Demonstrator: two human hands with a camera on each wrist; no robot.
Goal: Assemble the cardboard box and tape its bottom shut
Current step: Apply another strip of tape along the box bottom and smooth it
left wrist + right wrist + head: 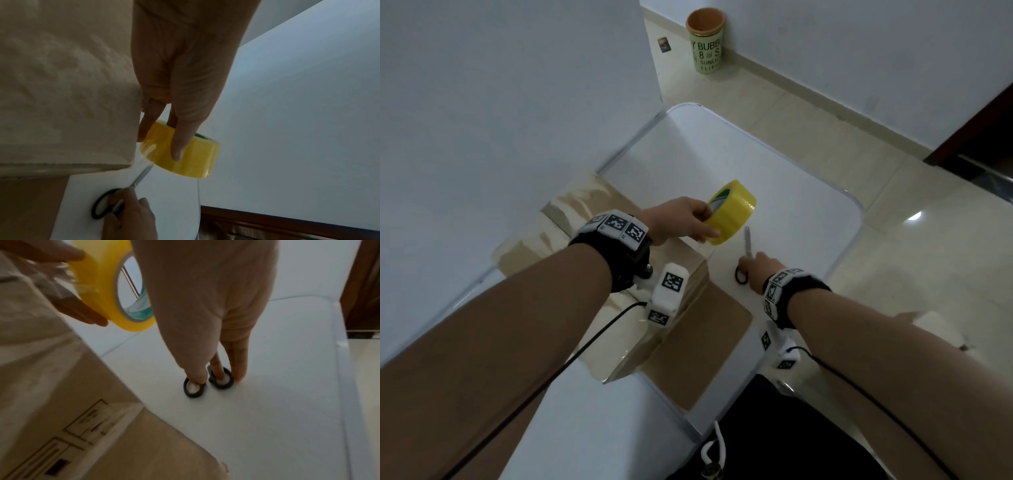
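Cardboard box (619, 274): brown, resting on the white bench (774, 178) at its left part, under the left forearm, with one flap spread flat toward the person. A glossy strip of clear tape appears to run along its upper face toward the right edge, so the bottom seam looks at least partly covered.

Tape roll (731, 212): yellow, held above the bench just past the box's right edge. A short clear length seems to stretch from roll to box in the left wrist view; its exact run is hard to trace.

Scissors (131, 186): black loops, metal blades, lying on the bench beside the box, blades pointing toward the roll.

Step in hand, as judged: severing the laid strip from the roll.

Left hand (674, 219): reached forward over the box, fingers (179, 142) curled across the roll's outer band, thumb on the opposite side, gripping it with the core roughly upright.

Right hand (762, 270): lowered to the bench, palm down, fingers (218, 371) pushed into the two loops; the scissors are not yet lifted, blades together.

Next move calls for: raising the scissors, opening the blades, and bringing them across the taut length close to the box while the left hand keeps tension, then pressing the cut end down.
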